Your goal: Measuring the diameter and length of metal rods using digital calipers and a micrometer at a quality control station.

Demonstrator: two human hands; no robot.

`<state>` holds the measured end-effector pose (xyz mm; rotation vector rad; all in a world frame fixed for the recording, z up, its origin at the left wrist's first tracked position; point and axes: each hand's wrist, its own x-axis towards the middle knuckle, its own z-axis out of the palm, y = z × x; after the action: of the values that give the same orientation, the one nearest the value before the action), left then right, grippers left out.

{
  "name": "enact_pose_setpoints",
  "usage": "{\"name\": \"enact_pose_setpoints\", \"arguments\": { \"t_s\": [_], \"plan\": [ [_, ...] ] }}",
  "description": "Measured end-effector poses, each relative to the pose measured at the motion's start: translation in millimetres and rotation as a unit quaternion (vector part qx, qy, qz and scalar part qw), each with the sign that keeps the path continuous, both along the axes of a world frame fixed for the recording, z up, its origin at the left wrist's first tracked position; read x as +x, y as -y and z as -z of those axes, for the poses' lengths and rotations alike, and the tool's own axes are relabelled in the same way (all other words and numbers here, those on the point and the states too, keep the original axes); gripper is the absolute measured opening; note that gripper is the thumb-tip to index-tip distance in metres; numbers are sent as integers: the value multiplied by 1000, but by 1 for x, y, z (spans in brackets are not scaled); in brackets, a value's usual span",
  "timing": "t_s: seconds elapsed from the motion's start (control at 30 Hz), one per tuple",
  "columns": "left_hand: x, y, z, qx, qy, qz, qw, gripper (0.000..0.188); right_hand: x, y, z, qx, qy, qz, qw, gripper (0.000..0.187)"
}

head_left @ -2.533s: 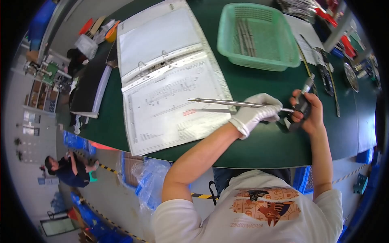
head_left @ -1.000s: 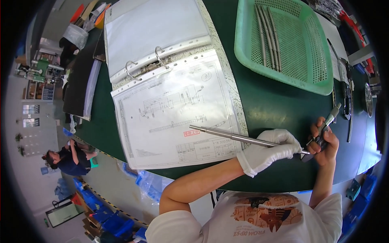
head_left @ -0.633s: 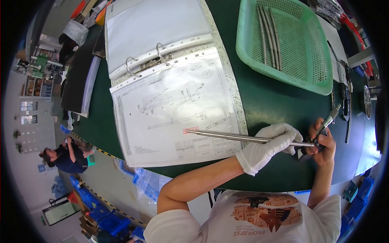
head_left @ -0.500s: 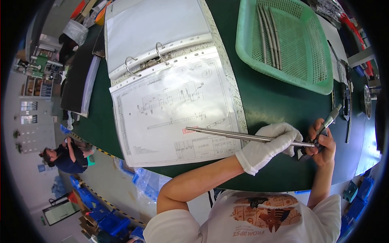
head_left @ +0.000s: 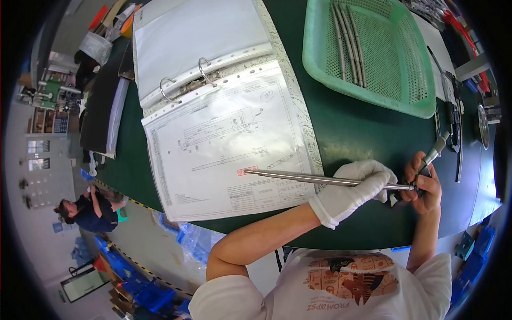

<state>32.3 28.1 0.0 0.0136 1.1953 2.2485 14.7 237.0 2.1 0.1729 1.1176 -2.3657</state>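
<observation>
Step in hand looks like checking/measuring one end of the long thin steel rod [head_left: 320, 180]: left hand [head_left: 354, 189], in a white knit glove, is wrapped round the rod near its right end & holds it roughly level, just above the dark green bench top [head_left: 352, 128], w/ the free tip reaching left over the lower page of the open ring binder of technical drawings [head_left: 224, 144]. Bare right hand [head_left: 424, 184] pinches a small grey metal hand tool [head_left: 434, 152] against the rod's end; can't tell exactly what tool or how it meets the rod. Next move prob calls for keeping the rod steady & square to the tool. Rod is straight, slim, shiny. More rods [head_left: 349, 40] like it lie in the mint-green mesh plastic basket [head_left: 421, 101], well apart.
</observation>
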Motion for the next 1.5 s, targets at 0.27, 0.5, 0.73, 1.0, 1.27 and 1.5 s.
{"name": "enact_pose_setpoints", "arguments": {
  "t_s": [0.27, 0.5, 0.73, 1.0, 1.27, 1.5],
  "plan": [
    [-1, 0, 1, -10, -7, 12, 1000, 20, 1, 0, 0, 17, -5, -10, 1000, 31],
    [-3, 0, 2, -18, -12, 36, 999, 18, 3, 2, -5, 19, 8, 1, 1000, 29],
    [-4, 1, 1, -40, 7, 31, 999, 17, 1, 3, -5, 18, 23, -6, 1000, 30],
    [-2, 0, 1, -30, 25, 20, 999, 17, 2, 4, -5, 31, 27, -7, 999, 30],
    [-5, 1, 3, -30, 14, 28, 999, 19, 1, 5, -3, 35, 15, -8, 999, 33],
    [-3, 1, 1, -21, 30, 18, 999, 19, 2, 5, -4, 32, 13, -11, 999, 35]
  ]
}}
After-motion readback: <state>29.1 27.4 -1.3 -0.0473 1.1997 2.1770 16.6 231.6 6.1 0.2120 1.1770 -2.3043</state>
